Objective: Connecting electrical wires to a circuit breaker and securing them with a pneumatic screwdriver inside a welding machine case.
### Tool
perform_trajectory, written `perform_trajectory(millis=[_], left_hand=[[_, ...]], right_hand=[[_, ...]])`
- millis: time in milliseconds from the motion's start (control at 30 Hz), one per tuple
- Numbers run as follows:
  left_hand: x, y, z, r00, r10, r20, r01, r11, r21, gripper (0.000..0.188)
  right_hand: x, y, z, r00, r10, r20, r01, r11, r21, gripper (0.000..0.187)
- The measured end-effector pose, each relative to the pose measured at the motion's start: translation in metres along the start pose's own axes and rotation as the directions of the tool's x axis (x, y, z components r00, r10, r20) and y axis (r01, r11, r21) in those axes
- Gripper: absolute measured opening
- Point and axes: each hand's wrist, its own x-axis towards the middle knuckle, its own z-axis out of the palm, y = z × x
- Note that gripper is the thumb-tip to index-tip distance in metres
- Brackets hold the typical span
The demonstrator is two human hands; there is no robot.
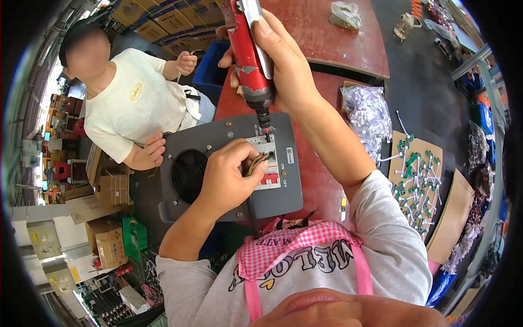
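Note:
A red pneumatic screwdriver (248, 60) is gripped in my right hand (283, 62), pointing down with its bit at the top of a white circuit breaker (260, 140). That breaker, with a red switch lever (269, 178), is set in a dark grey metal panel (234, 128). My left hand (231, 171) pinches several thin wires (257, 162) against the breaker's side; their ends are partly hidden by my fingers. Beside that hand, a round black fan (188, 175) sits in the panel. A black cable (251, 218) runs down from below my left hand.
Across the red table (327, 120), a co-worker (136, 103) rests one hand by the panel's left edge. A box of clear plastic bags (366, 111) stands to the right. Cardboard with green-ended wired parts (417, 174) lies beyond it. A blue bin (211, 71) is behind.

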Motion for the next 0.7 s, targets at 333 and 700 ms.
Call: perform_trajectory(millis=[333,700], left_hand=[[0.001,-0.005,-0.001,0.999,0.050,0.001,-0.050,0.999,0.014,0.018],[0.001,-0.003,-0.001,0.999,0.044,0.008,-0.044,0.999,0.007,0.018]], right_hand=[[0.004,0.005,-0.003,0.998,-0.049,0.041,0.035,0.957,0.287,0.064],[0.000,-0.003,0.004,0.985,0.089,-0.147,-0.057,0.975,0.213,0.057]])
